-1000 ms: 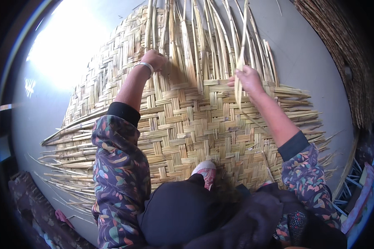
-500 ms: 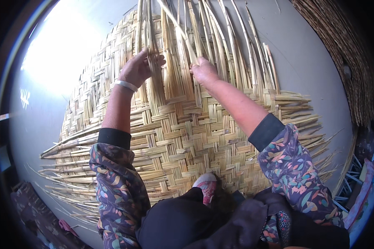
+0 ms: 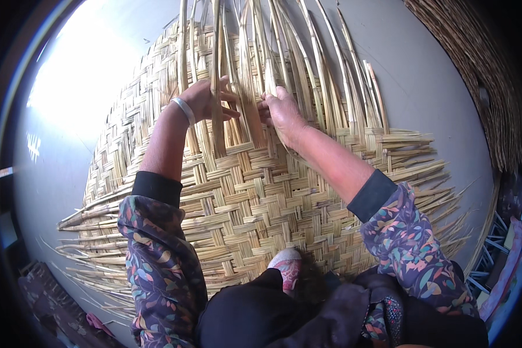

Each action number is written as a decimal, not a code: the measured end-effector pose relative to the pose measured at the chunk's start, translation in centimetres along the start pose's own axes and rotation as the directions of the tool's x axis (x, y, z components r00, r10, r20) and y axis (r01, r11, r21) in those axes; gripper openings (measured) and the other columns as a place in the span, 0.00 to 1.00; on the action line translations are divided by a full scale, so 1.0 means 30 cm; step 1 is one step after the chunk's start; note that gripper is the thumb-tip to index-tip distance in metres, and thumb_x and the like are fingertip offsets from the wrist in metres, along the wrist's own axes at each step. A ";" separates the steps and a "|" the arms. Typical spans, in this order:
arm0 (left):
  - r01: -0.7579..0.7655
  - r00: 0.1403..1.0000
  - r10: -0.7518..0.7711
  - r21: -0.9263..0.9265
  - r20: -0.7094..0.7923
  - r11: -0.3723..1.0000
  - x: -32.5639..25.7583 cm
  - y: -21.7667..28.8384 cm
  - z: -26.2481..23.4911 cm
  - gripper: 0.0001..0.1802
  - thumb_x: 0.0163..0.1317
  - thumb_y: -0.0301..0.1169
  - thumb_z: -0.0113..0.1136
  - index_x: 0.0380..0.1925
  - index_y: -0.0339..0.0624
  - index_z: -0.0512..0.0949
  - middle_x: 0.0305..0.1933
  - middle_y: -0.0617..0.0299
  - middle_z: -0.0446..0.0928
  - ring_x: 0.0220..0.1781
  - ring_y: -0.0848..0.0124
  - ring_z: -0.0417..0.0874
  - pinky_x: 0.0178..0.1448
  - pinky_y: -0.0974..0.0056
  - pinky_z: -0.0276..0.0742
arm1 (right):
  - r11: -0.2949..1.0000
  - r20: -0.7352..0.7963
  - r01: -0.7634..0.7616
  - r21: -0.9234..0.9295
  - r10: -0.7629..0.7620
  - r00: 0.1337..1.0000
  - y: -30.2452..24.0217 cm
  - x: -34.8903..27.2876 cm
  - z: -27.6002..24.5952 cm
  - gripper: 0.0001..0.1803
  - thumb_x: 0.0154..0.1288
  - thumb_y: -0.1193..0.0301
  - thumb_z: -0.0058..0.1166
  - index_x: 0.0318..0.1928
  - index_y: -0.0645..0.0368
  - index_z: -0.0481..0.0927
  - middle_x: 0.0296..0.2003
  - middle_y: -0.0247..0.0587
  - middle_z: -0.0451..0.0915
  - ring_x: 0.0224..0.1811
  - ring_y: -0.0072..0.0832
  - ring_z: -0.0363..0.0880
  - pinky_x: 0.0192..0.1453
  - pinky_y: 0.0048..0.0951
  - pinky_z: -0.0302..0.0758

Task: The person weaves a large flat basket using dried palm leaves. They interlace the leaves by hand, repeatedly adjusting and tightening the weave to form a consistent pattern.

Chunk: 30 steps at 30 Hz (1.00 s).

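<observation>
A large mat (image 3: 243, 200) of flattened, straw-coloured reed strips lies half woven before me. My left hand (image 3: 202, 100) is among the upright strips left of centre, its fingers stretched out and apart. A lifted reed strip (image 3: 217, 64) crosses in front of these fingers, which reach rightward behind it. Just to the right, my right hand (image 3: 284, 116) is closed around another pale reed strip (image 3: 270, 74), whose lower end runs below the hand toward the weave. Between both hands, more loose strips (image 3: 250, 116) stand up from the mat. Some fingertips are hidden behind the strips.
Loose strip ends (image 3: 412, 139) stick out along the mat's right side, and others fan out at the lower left. A dark brown bundle of stalks (image 3: 475, 75) lies at the upper right. My shoe (image 3: 287, 268) rests on the mat's near part. Strong glare covers the upper-left floor.
My left hand has shifted slightly right and nearer me, and the strips by it are more spread out. My right hand has moved slightly nearer; its strip now stands more upright.
</observation>
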<state>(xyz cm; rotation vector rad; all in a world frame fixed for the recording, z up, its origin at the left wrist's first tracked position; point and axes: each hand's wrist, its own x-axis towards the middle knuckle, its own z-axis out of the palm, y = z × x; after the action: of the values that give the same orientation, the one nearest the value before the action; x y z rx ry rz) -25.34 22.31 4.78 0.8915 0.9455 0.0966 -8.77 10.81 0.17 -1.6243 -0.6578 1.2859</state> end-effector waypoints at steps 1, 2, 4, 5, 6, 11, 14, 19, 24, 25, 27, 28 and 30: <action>0.004 1.000 -0.003 0.029 -0.023 1.000 -0.002 0.008 0.002 0.35 0.63 0.49 0.51 0.60 0.35 0.58 0.53 0.41 0.72 0.43 0.50 0.82 0.38 0.61 0.83 | 0.999 -0.011 0.031 -0.025 -0.031 0.999 -0.025 -0.026 0.008 0.10 0.68 0.70 0.35 0.44 0.62 0.67 0.38 0.42 0.72 0.39 0.28 0.71 0.48 0.31 0.69; 0.022 0.999 -0.018 0.086 -0.043 0.996 -0.003 0.017 0.005 0.36 0.62 0.50 0.51 0.60 0.36 0.57 0.52 0.41 0.72 0.40 0.52 0.83 0.37 0.60 0.84 | 0.997 -0.020 0.061 -0.050 -0.062 0.998 -0.049 -0.054 0.016 0.12 0.68 0.70 0.36 0.46 0.63 0.68 0.39 0.44 0.74 0.41 0.30 0.71 0.49 0.32 0.68; 0.056 0.994 -0.043 0.144 -0.096 0.988 0.008 0.030 0.015 0.35 0.62 0.49 0.51 0.60 0.36 0.57 0.51 0.42 0.73 0.39 0.53 0.83 0.35 0.60 0.84 | 0.989 -0.025 0.139 -0.041 -0.140 0.990 -0.060 -0.070 0.021 0.14 0.67 0.69 0.37 0.46 0.64 0.69 0.39 0.47 0.75 0.43 0.33 0.72 0.50 0.34 0.67; 0.075 0.991 -0.054 0.172 -0.124 0.982 0.011 0.033 0.020 0.35 0.62 0.49 0.51 0.60 0.36 0.57 0.51 0.42 0.73 0.38 0.54 0.83 0.35 0.60 0.84 | 0.987 -0.023 0.150 -0.059 -0.152 0.988 -0.067 -0.074 0.023 0.13 0.67 0.69 0.37 0.46 0.64 0.70 0.39 0.47 0.75 0.43 0.33 0.72 0.50 0.34 0.67; 0.082 0.982 -0.050 0.174 -0.182 0.981 -0.009 0.050 0.059 0.32 0.63 0.47 0.51 0.60 0.38 0.58 0.48 0.44 0.74 0.35 0.55 0.84 0.33 0.61 0.84 | 0.984 -0.029 0.157 -0.080 -0.160 0.987 -0.075 -0.083 0.016 0.13 0.67 0.69 0.37 0.45 0.64 0.70 0.38 0.47 0.75 0.42 0.33 0.73 0.50 0.34 0.67; 0.125 0.978 -0.075 0.260 -0.195 0.958 0.041 0.050 0.049 0.24 0.63 0.34 0.50 0.58 0.41 0.62 0.44 0.48 0.75 0.34 0.57 0.84 0.30 0.61 0.85 | 0.994 0.028 0.056 -0.091 -0.054 0.998 -0.099 -0.099 0.005 0.10 0.68 0.70 0.37 0.42 0.61 0.71 0.41 0.39 0.72 0.47 0.25 0.67 0.57 0.29 0.62; 0.170 0.955 -0.057 0.380 -0.291 0.909 0.098 0.070 0.071 0.15 0.62 0.30 0.50 0.48 0.36 0.70 0.37 0.48 0.78 0.28 0.59 0.84 0.25 0.61 0.84 | 0.990 0.002 0.079 -0.113 -0.079 0.997 -0.066 -0.071 0.006 0.10 0.68 0.70 0.38 0.40 0.62 0.71 0.40 0.39 0.72 0.46 0.25 0.68 0.56 0.29 0.63; 0.254 0.912 -0.007 0.550 -0.410 0.796 0.205 0.067 0.072 0.11 0.54 0.29 0.58 0.33 0.30 0.79 0.28 0.49 0.79 0.29 0.60 0.84 0.25 0.61 0.79 | 0.983 0.033 0.033 -0.180 -0.027 0.999 -0.070 -0.049 -0.006 0.14 0.67 0.71 0.38 0.48 0.66 0.68 0.47 0.45 0.71 0.51 0.28 0.66 0.59 0.28 0.62; 0.300 0.876 0.275 0.895 -0.396 0.332 0.237 0.062 0.096 0.15 0.49 0.32 0.58 0.36 0.36 0.81 0.38 0.45 0.80 0.45 0.53 0.81 0.48 0.60 0.76 | 0.992 0.013 0.061 -0.113 -0.060 0.998 -0.044 -0.025 -0.010 0.22 0.66 0.71 0.38 0.59 0.70 0.63 0.60 0.56 0.66 0.64 0.39 0.64 0.66 0.29 0.59; 0.312 0.868 0.271 0.881 -0.416 0.355 0.245 0.055 0.095 0.15 0.49 0.32 0.57 0.36 0.36 0.81 0.40 0.44 0.79 0.46 0.53 0.81 0.49 0.60 0.76 | 0.992 0.004 0.054 -0.115 -0.054 0.999 -0.046 -0.029 -0.010 0.22 0.66 0.71 0.38 0.58 0.70 0.64 0.59 0.56 0.67 0.63 0.40 0.65 0.65 0.30 0.60; 0.335 0.849 0.264 0.853 -0.457 0.400 0.266 0.048 0.093 0.15 0.49 0.31 0.56 0.36 0.36 0.81 0.42 0.43 0.78 0.48 0.52 0.80 0.52 0.59 0.74 | 0.990 -0.011 0.073 -0.119 -0.075 0.997 -0.022 -0.015 -0.021 0.18 0.66 0.70 0.39 0.52 0.68 0.69 0.55 0.55 0.71 0.58 0.39 0.70 0.62 0.31 0.64; 0.301 0.876 0.262 0.884 -0.404 0.357 0.289 0.040 0.060 0.17 0.48 0.33 0.58 0.38 0.36 0.80 0.41 0.45 0.79 0.48 0.52 0.80 0.51 0.60 0.75 | 0.989 -0.023 0.081 -0.125 -0.084 0.996 -0.012 -0.005 -0.013 0.17 0.66 0.70 0.40 0.51 0.67 0.70 0.53 0.54 0.73 0.57 0.39 0.71 0.60 0.32 0.65; -0.028 0.864 0.466 0.908 -0.188 0.418 0.294 -0.016 0.002 0.14 0.49 0.32 0.60 0.34 0.34 0.80 0.32 0.49 0.80 0.37 0.59 0.82 0.40 0.61 0.77 | 0.984 -0.016 0.096 -0.149 -0.100 0.995 -0.009 -0.004 -0.002 0.16 0.65 0.71 0.40 0.50 0.66 0.71 0.50 0.50 0.74 0.53 0.35 0.71 0.58 0.31 0.65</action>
<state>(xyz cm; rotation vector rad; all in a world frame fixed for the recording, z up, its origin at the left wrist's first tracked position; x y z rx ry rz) -20.08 25.80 -1.38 2.1068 1.2727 0.0451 -8.72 10.81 0.46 -1.7019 -0.8249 1.1678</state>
